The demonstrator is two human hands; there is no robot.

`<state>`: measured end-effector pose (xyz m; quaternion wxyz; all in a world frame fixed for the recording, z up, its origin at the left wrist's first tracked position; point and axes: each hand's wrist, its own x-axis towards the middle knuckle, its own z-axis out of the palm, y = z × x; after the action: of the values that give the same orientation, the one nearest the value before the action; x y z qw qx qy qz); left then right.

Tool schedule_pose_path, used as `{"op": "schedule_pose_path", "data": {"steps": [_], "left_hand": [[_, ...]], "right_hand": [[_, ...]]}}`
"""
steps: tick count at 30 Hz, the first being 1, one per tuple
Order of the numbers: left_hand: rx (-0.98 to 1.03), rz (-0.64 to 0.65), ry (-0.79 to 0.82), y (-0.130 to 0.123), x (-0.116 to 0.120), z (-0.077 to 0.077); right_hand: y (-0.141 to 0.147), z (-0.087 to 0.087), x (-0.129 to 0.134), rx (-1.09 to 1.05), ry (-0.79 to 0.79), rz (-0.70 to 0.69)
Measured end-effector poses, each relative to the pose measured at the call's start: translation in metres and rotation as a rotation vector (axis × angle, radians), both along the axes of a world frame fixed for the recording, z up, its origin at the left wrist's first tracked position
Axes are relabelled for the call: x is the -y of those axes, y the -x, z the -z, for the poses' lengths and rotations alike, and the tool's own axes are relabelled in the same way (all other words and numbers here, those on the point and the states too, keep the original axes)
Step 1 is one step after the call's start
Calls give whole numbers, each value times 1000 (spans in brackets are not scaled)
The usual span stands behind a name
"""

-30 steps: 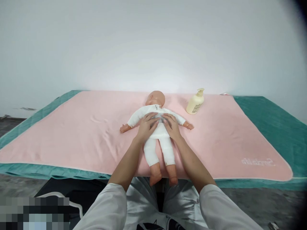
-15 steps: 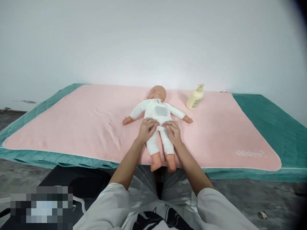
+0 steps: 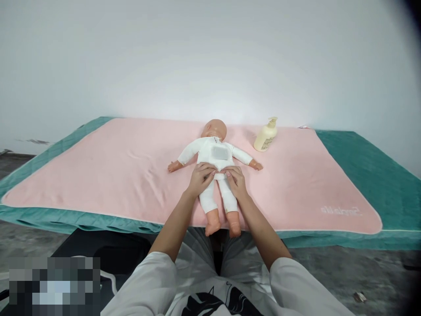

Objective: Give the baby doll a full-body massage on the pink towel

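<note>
A baby doll [image 3: 204, 151] with a white cloth body lies with its head away from me, arms spread and feet at the near edge. Its bald head is turned so that no face shows clearly, and a grey rectangular panel sits on the upper torso. My left hand [image 3: 201, 177] is closed on the doll's lower torso at the left, thumb against fingers. Opposite it, my right hand [image 3: 235, 179] pinches the same white cloth. The fingertips of both hands nearly meet at the middle, and the cloth between them is partly hidden.
Under the doll a pink mat [image 3: 108, 175] covers most of a green padded bed [image 3: 378, 162] against a white wall. A cream pump bottle [image 3: 265, 137] stands beyond the doll's right-hand arm. Below left is a black chair-like object [image 3: 105, 250], beside a pixelated patch.
The camera view has shifted very slightly. Both hands stay at the doll's lower torso with almost the same grip, and the doll keeps its pose.
</note>
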<state>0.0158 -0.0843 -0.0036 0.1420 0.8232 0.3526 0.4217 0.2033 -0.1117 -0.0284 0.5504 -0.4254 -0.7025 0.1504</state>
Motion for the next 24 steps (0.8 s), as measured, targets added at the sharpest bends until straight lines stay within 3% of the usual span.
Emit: {"op": "schedule_pose_path", "data": {"steps": [10,24], "left_hand": [[-78,-73,16,1,0,0],[-79,-9,-4,-5,-6,-3]], "right_hand": [[-1,3,-2,6,9,-21],[3,2,-8,-70,76,39]]}}
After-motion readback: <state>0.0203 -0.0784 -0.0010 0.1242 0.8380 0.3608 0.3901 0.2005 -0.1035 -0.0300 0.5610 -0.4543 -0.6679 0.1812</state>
